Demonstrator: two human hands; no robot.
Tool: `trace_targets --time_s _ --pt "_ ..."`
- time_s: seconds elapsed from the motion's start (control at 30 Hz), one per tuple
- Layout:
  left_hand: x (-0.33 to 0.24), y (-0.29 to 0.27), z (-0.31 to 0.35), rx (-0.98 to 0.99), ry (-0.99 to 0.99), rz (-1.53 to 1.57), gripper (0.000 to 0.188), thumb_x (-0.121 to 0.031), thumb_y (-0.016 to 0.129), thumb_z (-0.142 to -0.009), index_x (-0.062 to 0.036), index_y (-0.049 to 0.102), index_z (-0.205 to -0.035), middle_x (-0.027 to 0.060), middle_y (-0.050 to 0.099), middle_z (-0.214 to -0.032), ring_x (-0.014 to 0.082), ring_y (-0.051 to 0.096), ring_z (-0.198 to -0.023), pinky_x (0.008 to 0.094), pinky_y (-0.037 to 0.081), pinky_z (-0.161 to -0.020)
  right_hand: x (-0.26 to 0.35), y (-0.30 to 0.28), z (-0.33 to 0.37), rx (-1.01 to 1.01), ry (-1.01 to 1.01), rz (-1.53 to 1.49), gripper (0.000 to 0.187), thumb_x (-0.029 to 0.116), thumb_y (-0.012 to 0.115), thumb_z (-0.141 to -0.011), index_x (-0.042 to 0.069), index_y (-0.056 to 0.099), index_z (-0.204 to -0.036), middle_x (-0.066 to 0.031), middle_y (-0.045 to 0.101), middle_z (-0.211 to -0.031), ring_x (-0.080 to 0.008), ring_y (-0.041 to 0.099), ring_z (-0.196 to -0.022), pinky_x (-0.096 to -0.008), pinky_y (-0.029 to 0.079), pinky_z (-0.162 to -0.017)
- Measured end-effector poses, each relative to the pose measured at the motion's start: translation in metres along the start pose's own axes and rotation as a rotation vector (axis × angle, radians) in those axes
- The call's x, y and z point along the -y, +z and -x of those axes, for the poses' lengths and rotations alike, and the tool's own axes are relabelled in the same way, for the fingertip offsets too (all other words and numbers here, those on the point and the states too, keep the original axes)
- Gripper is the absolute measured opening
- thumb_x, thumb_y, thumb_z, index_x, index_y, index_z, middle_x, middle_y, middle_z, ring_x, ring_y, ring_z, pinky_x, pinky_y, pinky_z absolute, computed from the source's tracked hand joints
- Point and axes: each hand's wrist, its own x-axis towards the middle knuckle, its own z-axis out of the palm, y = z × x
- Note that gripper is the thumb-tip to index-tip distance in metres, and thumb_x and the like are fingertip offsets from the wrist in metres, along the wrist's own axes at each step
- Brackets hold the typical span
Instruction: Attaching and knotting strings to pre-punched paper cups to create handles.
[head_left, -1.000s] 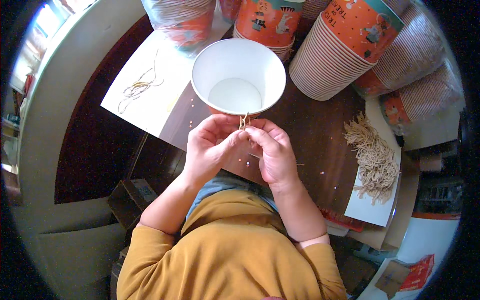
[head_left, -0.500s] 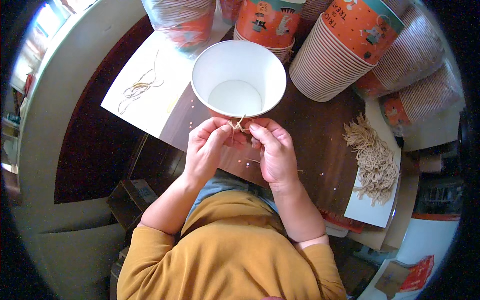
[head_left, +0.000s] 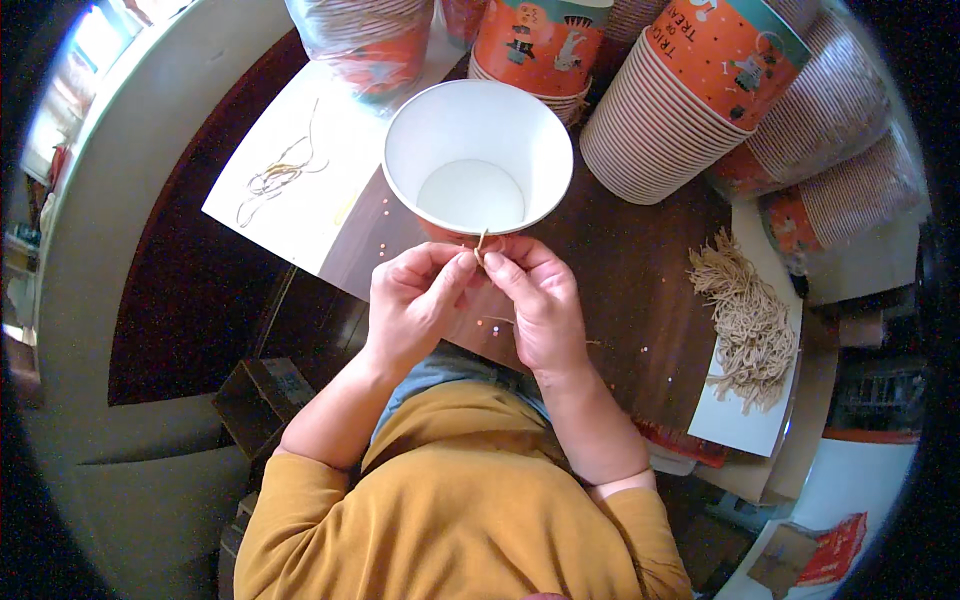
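A paper bucket, white inside and orange outside, stands on the table with its mouth turned toward me. Just at its near side, a short piece of tan string is pinched between my two hands. My left hand closes thumb and finger on the string from one side. From the other side my right hand grips it the same way, the fingertips of both hands almost touching. Part of the string sticks up above the thumbs; the rest is hidden by my fingers. Whether the string is fastened to the bucket, I cannot tell.
Nested orange paper buckets stand at the back right, with plastic-wrapped stacks beyond. Another wrapped stack is at the back left. Loose strings lie on white paper. A bundle of tan strings rests at the right.
The looped, knotted string between my fingertips has become tighter and smaller. My hands have drawn closer together, the right one moving slightly left. The bucket stays in place.
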Motion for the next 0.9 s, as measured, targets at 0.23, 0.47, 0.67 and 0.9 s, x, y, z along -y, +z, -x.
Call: trace_targets --time_s 0.23,0.47,0.67,0.9 --pt "-0.004 -0.005 -0.002 -0.034 -0.048 -0.051 0.016 -0.013 0.062 -0.092 0.0023 0.067 -0.095 0.0027 0.067 -0.072 0.0025 0.053 -0.059 0.0180 0.043 -0.052 -0.003 -0.007 -0.002 -0.118 -0.016 0.028 0.011 0.014 0.058 -0.093 0.004 0.061 -0.098 -0.0020 0.065 -0.091 -0.0062 0.051 -0.074 -0.0214 0.044 -0.071" --pt "0.000 -0.007 -0.002 -0.006 -0.091 0.066 0.019 -0.013 0.059 -0.094 0.0027 0.066 -0.102 0.0034 0.067 -0.074 0.0023 0.051 -0.058 0.0176 0.040 -0.052 0.005 0.000 -0.001 -0.105 -0.009 0.112 0.014 0.017 0.058 -0.094 0.005 0.060 -0.100 -0.0011 0.064 -0.091 -0.0046 0.046 -0.071 -0.0193 0.041 -0.068" --pt "-0.003 -0.004 -0.003 0.040 -0.186 0.211 0.023 -0.012 0.061 -0.090 0.0019 0.062 -0.108 0.0015 0.063 -0.075 0.0034 0.051 -0.062 0.0179 0.038 -0.054 0.007 -0.003 0.000 -0.064 -0.015 0.219 0.016 0.020 0.057 -0.095 0.005 0.060 -0.100 0.0020 0.060 -0.088 -0.0036 0.045 -0.072 -0.0181 0.040 -0.069" --pt "-0.001 0.003 -0.008 -0.002 -0.085 0.094 0.015 -0.011 0.065 -0.088 -0.0003 0.064 -0.099 -0.0008 0.062 -0.078 0.0026 0.051 -0.065 0.0169 0.039 -0.058 0.002 -0.009 0.000 0.004 -0.008 0.332 0.019 0.019 0.054 -0.097 0.001 0.058 -0.103 -0.0015 0.062 -0.093 -0.0082 0.055 -0.086 -0.0244 0.046 -0.080"
